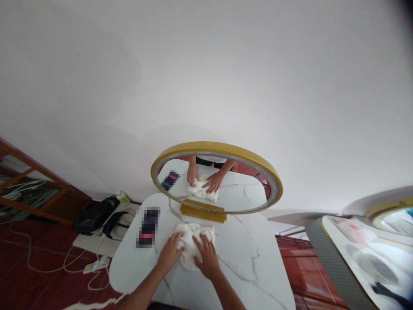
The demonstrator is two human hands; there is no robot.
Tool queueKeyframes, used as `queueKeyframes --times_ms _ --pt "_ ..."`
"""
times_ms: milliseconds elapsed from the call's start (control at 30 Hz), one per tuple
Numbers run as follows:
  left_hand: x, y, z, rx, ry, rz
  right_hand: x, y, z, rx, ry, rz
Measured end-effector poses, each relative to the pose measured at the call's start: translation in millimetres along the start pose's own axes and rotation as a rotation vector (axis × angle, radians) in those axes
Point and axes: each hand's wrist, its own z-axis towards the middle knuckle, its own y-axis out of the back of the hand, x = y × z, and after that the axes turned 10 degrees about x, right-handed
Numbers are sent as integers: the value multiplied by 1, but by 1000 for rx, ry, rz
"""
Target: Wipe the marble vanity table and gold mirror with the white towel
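A crumpled white fluffy cloth [189, 242] lies on the white marble-patterned table [238, 262], just in front of the mirror's base. My left hand [171, 253] rests on the cloth's left edge, thumb apart from the fingers. Spread flat across its right part is my right hand [207, 257]. Both hands press on the cloth from above, and neither visibly grips it. The round gold-framed mirror [213, 193] stands behind the cloth on a gold base [203, 212] and reflects both hands.
A pixelated dark rectangular item [149, 227] lies at the table's left. On the floor beyond are a black bag [95, 215], a power strip [97, 265] and cables. A wooden shelf [41, 193] stands far left. Another table [342, 241] with a mirror is at right.
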Motion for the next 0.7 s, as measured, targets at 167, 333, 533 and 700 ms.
queueKeyframes --times_ms 167,333,533,700 --pt "1 9 12 -18 21 24 3 3 17 -10 -39 -11" --pt "5 5 9 -57 1 50 8 0 18 -41 -53 21" --pt "16 -13 -13 -127 -22 -18 21 -12 1 -55 -40 18" --pt "37 -36 -39 -198 -111 -69 36 -29 -28 -64 -9 -2"
